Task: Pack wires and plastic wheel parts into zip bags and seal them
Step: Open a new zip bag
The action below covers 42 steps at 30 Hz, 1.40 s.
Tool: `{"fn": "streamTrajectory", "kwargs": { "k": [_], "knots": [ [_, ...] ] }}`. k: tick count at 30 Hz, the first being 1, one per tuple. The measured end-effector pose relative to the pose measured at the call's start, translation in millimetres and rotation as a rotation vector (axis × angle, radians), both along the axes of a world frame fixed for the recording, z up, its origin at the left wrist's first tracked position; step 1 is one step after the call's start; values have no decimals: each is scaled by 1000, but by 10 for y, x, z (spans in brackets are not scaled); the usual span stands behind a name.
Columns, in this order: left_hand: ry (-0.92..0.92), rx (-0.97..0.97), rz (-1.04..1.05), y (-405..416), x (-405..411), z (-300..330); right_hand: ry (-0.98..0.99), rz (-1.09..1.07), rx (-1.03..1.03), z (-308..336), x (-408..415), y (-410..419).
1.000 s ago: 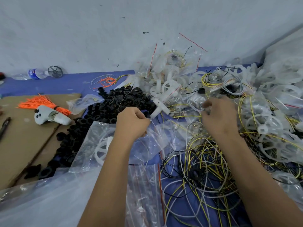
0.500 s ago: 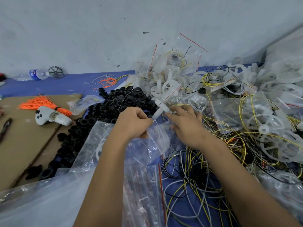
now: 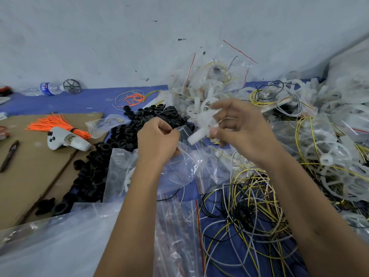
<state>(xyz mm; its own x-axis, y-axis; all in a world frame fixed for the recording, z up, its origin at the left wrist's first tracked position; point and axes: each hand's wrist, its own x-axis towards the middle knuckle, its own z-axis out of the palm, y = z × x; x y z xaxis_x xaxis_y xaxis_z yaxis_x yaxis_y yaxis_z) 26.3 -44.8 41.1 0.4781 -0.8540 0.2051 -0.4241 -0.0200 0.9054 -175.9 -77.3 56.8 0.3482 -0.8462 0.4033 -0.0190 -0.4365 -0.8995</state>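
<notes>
Crowding both hands: black rings [image 3: 111,148], tangled wires [image 3: 245,212], stacked zip bags [image 3: 175,232].

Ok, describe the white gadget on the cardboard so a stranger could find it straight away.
Look left to the brown cardboard sheet. Just below the orange bundle of cable ties lies a white handheld controller. It is the only chunky white thing there, with small black buttons at its left end, unlike the thin dark pen.

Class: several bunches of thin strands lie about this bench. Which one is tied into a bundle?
The orange bundle on the brown cardboard, bound by a black band beside the white controller. The yellow, black and white wires lie in a loose tangle.
</notes>
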Motion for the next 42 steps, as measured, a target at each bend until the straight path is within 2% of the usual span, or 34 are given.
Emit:
{"fn": "streamTrajectory", "kwargs": {
  "k": [3,8,13,16,19,22,23,25,27,28,30,33,35,36,39,42],
  "knots": [
    [-10,-47,33,-9,-17,28,214,37,-60,17,64,43],
    [-118,-63,24,-29,-50,41,329,147,19,-8,151,113],
    [-231,-88,-23,-16,-77,100,432,180,-51,-33,229,148],
    [-202,-97,-89,12,-134,163,414,191,-98,-106,303,155],
    [-211,-124,-103,33,-165,223,309,288,-14,-195,374,169],
    [-176,-134,-109,48,-145,243,286,398,19,-270,401,181],
    [-167,-134,-104,48,-134,239,266,370,6,-281,419,182],
    [-148,-127,-91,47,-115,230,238,177,-78,-280,455,161],
    [-121,-121,-90,44,-106,224,384,-54,-253,-267,441,115],
    [-109,-121,-94,44,-106,221,493,-85,-283,-257,433,101],
    [-79,-125,-106,46,-122,216,622,41,-150,-261,439,121],
    [-63,-137,-100,27,-176,195,428,413,96,-296,467,241],
    [-44,-142,-86,2,-220,167,354,473,131,-292,450,247],
    [-33,-140,-73,-10,-235,146,371,414,97,-281,431,221],
    [-38,-87,-58,-27,-254,41,416,56,-23,-284,347,58],
    [-129,2,-100,-37,-244,-44,317,-120,57,-290,190,-49]
  ]
}}
